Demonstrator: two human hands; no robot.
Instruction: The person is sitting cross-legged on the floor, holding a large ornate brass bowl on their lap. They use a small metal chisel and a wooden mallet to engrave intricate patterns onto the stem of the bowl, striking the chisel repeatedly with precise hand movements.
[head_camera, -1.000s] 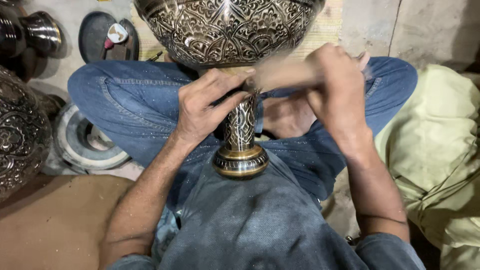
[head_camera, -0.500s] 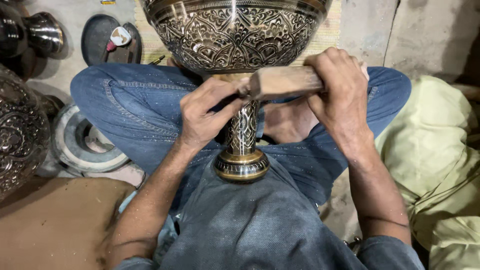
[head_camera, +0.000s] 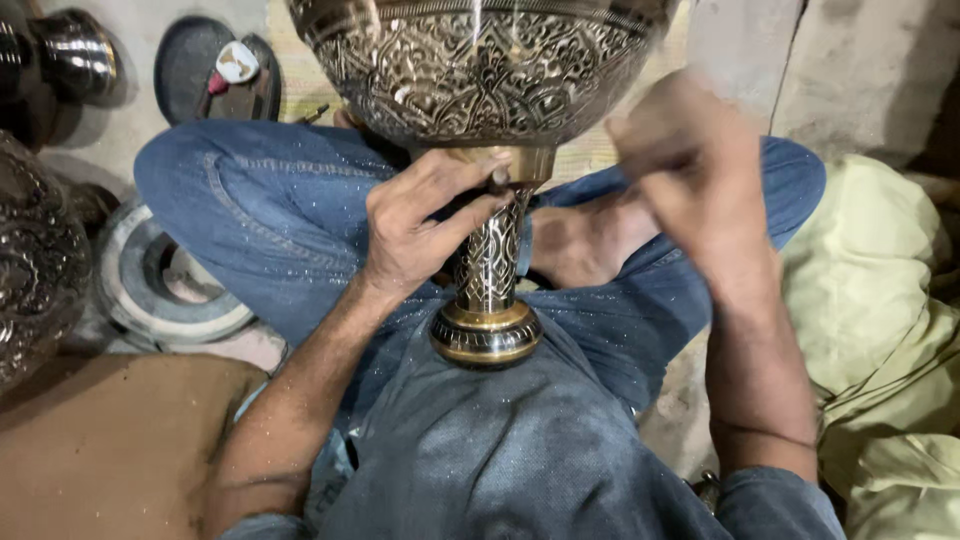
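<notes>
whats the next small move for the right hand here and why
Probably bring the right hand back down to the neck of the engraved vase. It is lifted and blurred, apart from the metal, while the left hand grips the stem, fingertips at the collar, steadying the piece.

One large engraved metal goblet stood in the person's lap — one bowl on one patterned stem with one ringed foot. Two bare hands were in view: the left hand and the right hand. Two more metal vessels showed at the left edge — a dark pot and an embossed one. One grey ring lay on the floor, and one pale green cloth at the right.
</notes>
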